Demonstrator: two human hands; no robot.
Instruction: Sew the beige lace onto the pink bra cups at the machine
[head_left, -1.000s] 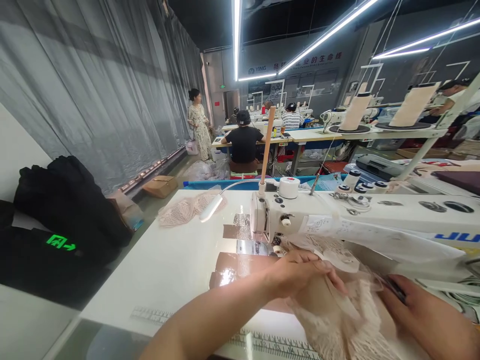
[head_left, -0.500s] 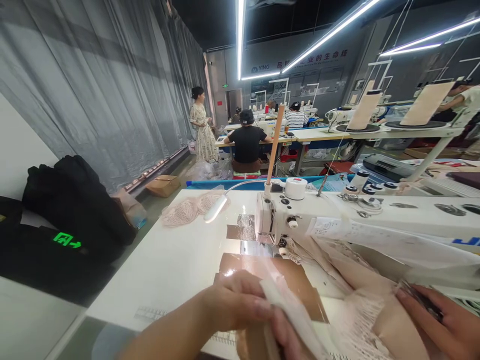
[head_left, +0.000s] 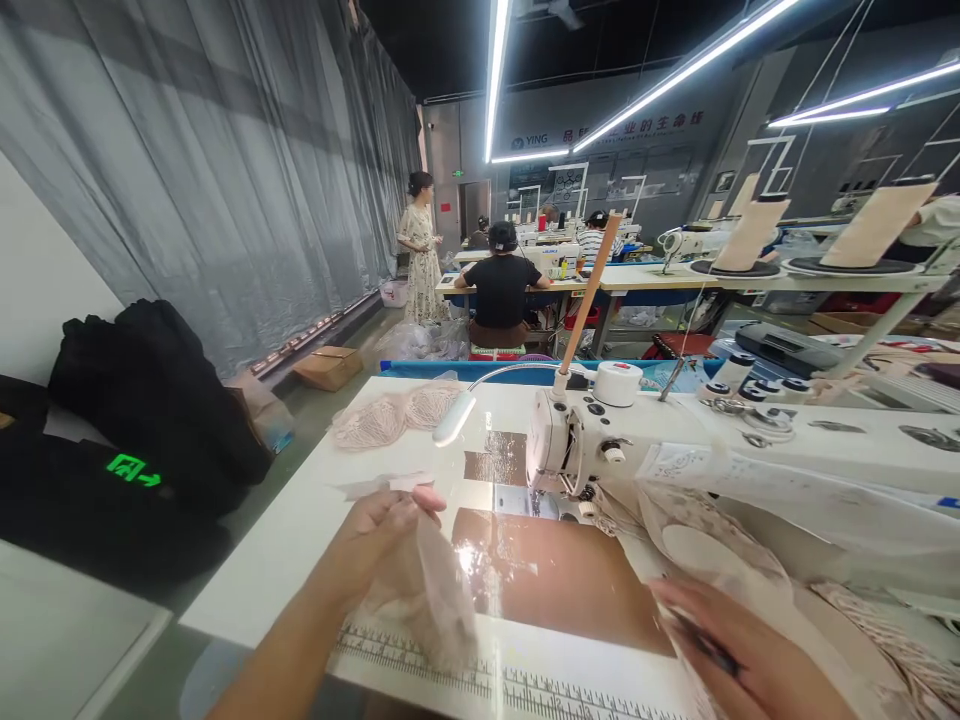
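Observation:
My left hand (head_left: 394, 530) pinches a sheer beige fabric piece (head_left: 442, 600), which hangs down over the printed ruler at the table's front edge. A pale strip of it sticks out beyond my fingers. To the right, my right hand (head_left: 739, 650) is closed around a small dark-handled tool that looks like thread snips (head_left: 705, 640). It lies alongside a heap of beige lace and mesh (head_left: 757, 560); whether the fingers also hold that cloth cannot be made out. Between my hands is a shiny brown patch (head_left: 555, 575) on the table, in front of the sewing machine (head_left: 551, 440).
Lace cups (head_left: 382, 415) lie at the table's far left, near a bendable lamp (head_left: 456, 418). Thread cones (head_left: 750, 235) stand on a rack to the right. Black bags (head_left: 150, 400) sit left of the table. Co-workers (head_left: 502, 285) are farther back.
My left hand has moved left and away from the brown patch, carrying the fabric. My right hand has come left, toward the patch, with the snips. The view has shifted slightly.

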